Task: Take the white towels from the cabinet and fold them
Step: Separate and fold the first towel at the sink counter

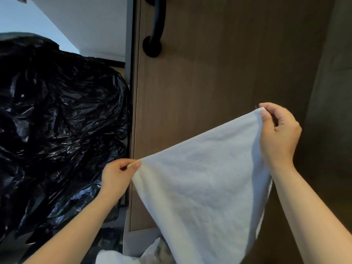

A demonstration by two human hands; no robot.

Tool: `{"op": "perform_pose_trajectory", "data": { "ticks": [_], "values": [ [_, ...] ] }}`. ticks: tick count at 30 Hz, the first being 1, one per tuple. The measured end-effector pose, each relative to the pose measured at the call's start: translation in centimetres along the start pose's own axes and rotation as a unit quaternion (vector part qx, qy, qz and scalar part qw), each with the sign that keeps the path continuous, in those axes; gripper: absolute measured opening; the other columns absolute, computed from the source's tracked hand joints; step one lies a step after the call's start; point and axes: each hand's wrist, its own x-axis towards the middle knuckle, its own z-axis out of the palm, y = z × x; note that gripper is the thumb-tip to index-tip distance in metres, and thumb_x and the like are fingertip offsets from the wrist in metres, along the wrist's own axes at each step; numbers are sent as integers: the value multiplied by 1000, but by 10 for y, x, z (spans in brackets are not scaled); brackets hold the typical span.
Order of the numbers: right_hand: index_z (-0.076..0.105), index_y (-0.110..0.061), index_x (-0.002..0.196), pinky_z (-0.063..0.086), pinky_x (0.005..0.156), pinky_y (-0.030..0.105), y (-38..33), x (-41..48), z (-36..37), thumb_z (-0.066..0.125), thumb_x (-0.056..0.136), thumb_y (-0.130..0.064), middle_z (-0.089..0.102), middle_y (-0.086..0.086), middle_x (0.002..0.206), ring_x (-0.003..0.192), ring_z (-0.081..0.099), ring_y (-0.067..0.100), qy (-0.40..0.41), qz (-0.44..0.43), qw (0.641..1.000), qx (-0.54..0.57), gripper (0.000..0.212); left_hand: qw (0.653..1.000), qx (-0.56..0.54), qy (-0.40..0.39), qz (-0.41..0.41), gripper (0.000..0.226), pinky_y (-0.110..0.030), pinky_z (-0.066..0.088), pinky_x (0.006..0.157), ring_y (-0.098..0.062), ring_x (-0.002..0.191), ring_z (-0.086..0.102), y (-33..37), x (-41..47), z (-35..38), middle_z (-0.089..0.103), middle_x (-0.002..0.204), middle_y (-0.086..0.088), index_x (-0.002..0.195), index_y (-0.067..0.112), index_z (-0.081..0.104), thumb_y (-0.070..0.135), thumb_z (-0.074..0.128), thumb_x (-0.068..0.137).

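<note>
**At the cabinet: squaring the edge**

Out front, my left hand (pixel 118 176) pinches one corner of the white terry towel (pixel 200 178) between thumb and forefinger; my right hand (pixel 278 134) pinches the other corner, higher. Towel hangs slack before the brown wooden cabinet door (pixel 219 63). I'd level both corners, draw the edge taut, then bring them together. Crinkled black plastic bag (pixel 57 121) bulks at left.

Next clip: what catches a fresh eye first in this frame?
A white towel hangs at centre, stretched between the left hand and the right hand, each pinching a corner. A crumpled black plastic bag fills the left side; behind the towel stands a wooden door with a black handle at top.
</note>
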Motion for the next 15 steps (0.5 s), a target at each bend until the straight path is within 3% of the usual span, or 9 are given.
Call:
{"op": "perform_pose_trajectory", "data": {
  "ticks": [3,9,13,15],
  "values": [
    [68,-20,115,42,80,9,7,9,-7,50,101,-27,65,-9,108,95,57,-6,14,19,1000,2,23,995,-91,6,-28,7,-35,55,82,-17,88,69,19,12,-3,75,87,2,89,19,77,21,75,83],
    [68,-17,115,43,81,11,15,20,-21,51,100,-23,67,-5,109,101,58,3,36,30,999,1,23,983,-175,-13,-51,17,-33,56,79,-20,82,68,50,27,-11,73,89,-8,95,13,72,16,78,79],
    [69,-17,115,46,84,14,19,18,-25,52,100,-23,68,-4,109,102,60,5,34,25,999,6,23,993,-93,-48,-51,19,-20,52,61,-21,73,66,47,23,-12,73,82,-10,87,10,74,28,74,82],
    [69,-16,115,44,83,10,19,14,-24,52,100,-22,68,-3,110,103,60,6,32,30,999,11,23,998,-51,-22,-19,23,-24,48,61,-22,74,64,47,20,-10,71,81,-10,87,12,71,34,67,88]
  ]
}}
